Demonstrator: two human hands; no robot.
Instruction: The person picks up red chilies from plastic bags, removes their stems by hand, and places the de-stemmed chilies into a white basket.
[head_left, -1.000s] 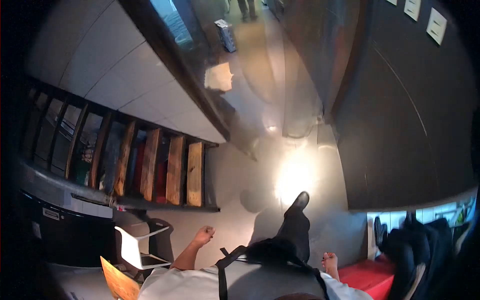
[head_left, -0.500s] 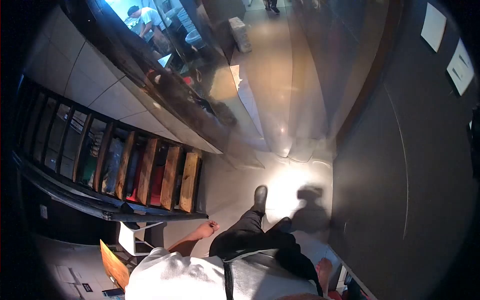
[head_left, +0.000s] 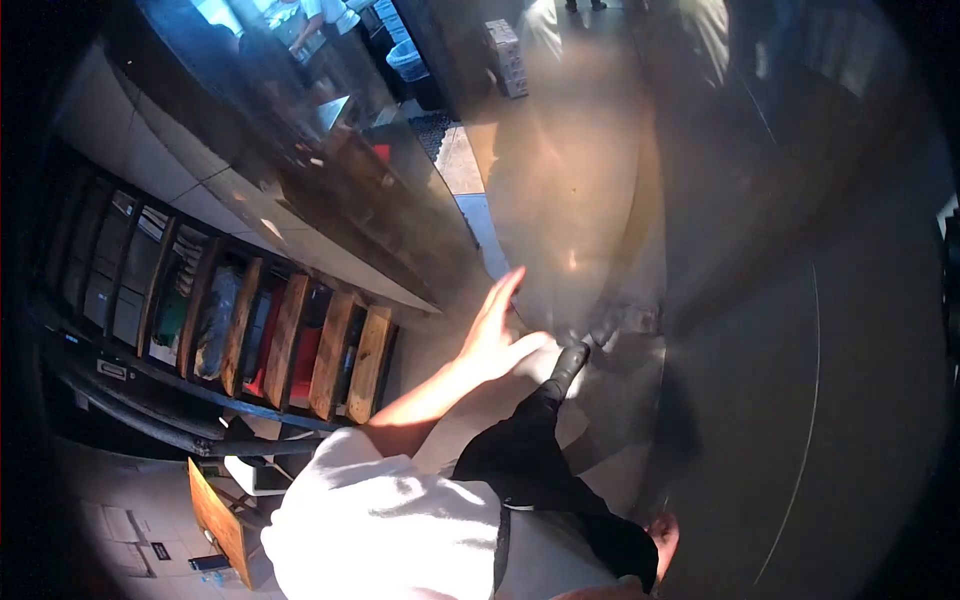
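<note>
My left hand (head_left: pixel 500 335) is raised in front of me, its fingers stretched out and the thumb apart, holding nothing. It overlaps the lower part of a clear plastic strip curtain (head_left: pixel 570 180) that hangs across the doorway. Down beside my hip is my right hand (head_left: pixel 663 545), partly behind my dark trousers; its fingers are too small and blurred to make out. A dark shoe (head_left: pixel 570 368) on one of my feet points toward the foot of the curtain.
Wooden stairs (head_left: pixel 370 365) with a dark rail rise on the left, with goods stored beneath them. A dark wall (head_left: pixel 750 400) runs along the right. Past the curtain are stacked boxes (head_left: pixel 507 60), a lined bin (head_left: pixel 408 65) and a person (head_left: pixel 325 12) at work.
My left hand has risen from my side and reached forward, its fingers opening out. I have stepped closer to the curtain, with the other foot now in front.
</note>
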